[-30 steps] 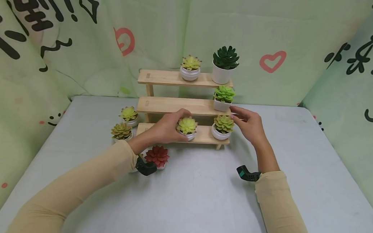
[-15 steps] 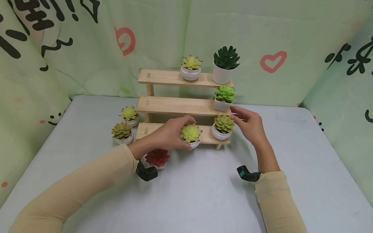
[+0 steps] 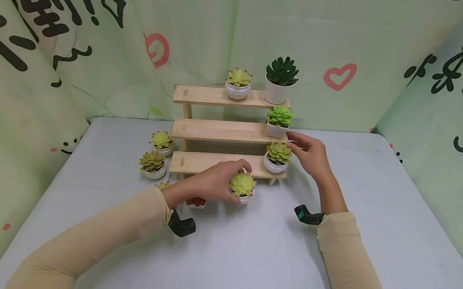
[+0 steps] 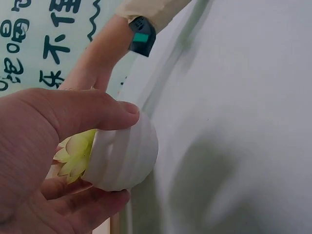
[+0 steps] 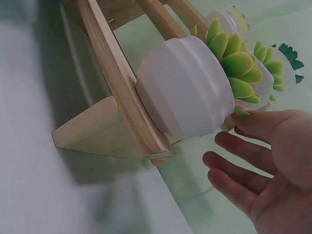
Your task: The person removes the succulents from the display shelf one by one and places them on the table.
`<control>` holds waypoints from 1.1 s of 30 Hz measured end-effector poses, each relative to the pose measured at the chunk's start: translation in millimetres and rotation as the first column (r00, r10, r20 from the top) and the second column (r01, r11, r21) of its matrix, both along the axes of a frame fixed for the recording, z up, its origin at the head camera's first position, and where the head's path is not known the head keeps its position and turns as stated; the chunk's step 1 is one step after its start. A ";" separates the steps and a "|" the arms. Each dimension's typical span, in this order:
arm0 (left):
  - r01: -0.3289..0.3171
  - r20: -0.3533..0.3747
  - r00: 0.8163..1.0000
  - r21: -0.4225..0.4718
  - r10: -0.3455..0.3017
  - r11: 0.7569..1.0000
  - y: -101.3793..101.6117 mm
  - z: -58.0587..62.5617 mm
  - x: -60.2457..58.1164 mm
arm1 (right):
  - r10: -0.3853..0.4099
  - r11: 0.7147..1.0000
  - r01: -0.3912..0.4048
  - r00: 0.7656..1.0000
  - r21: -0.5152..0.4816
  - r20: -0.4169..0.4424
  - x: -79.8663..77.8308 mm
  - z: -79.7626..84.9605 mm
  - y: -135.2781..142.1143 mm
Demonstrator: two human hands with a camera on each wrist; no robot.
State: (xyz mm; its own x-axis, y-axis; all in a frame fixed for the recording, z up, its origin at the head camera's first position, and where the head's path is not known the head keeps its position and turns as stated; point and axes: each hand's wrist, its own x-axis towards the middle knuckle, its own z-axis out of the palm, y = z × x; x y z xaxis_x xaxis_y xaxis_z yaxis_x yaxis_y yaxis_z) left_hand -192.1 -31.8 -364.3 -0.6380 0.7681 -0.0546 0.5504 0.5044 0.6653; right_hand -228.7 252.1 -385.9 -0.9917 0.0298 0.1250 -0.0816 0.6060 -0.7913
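Observation:
My left hand (image 3: 214, 181) grips a small potted succulent (image 3: 242, 185) with yellow-green leaves, in front of the stand's lowest tier. In the left wrist view, thumb and fingers pinch its white ribbed pot (image 4: 127, 155), tipped sideways in that view. A three-tier wooden plant stand (image 3: 204, 160) stands behind. My right hand (image 3: 309, 154) is at its right end, fingers loosely extended beside another potted succulent (image 3: 278, 153) on the bottom tier. The right wrist view has the thumb side of that hand (image 5: 287, 156) right by the leaves, with no object in the palm.
A bright green succulent (image 3: 279, 119) stands on the middle tier. Up top are a yellowish succulent (image 3: 238, 83) and a dark green one (image 3: 281, 78). Left of the stand sit two more potted succulents (image 3: 152, 163). A red succulent (image 3: 196, 202) is mostly hidden under my left wrist.
My left hand has brought the yellow-green succulent off the bottom tier, forward toward me and slightly right. The left forearm now covers more of the red succulent. My right hand stays where it was.

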 end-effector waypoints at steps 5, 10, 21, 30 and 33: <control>0.021 0.017 1.000 0.002 -0.021 1.000 3.1 -4.6 8.2 | 0.007 1.000 -0.007 1.000 -0.003 -0.001 0.2 0.1 0.0; 0.014 0.039 0.999 -0.034 -0.012 0.999 4.3 -11.5 12.8 | 0.005 1.000 -0.005 1.000 0.000 -0.004 0.0 -0.2 0.4; 0.024 -0.011 1.000 -0.183 -0.026 0.983 8.2 -18.8 17.0 | 0.002 1.000 -0.002 1.000 0.011 0.007 0.6 1.1 -0.3; 0.012 -0.031 0.999 -0.227 -0.019 0.974 9.5 -18.2 16.3 | 0.004 1.000 -0.004 1.000 0.017 0.000 0.1 1.2 -0.6; 0.014 -0.017 1.000 -0.226 -0.018 0.974 9.4 -17.2 16.6 | 0.003 1.000 -0.003 1.000 0.017 -0.002 0.4 1.0 -0.3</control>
State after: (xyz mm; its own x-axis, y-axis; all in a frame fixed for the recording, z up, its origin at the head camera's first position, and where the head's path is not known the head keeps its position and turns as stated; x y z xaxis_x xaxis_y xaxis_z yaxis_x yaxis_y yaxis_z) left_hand -175.5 -22.3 -381.5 -0.6284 0.7473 -0.2160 0.5706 0.6316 0.5249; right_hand -228.3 251.8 -384.9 -0.9916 0.0249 0.1273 -0.0846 0.6195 -0.7804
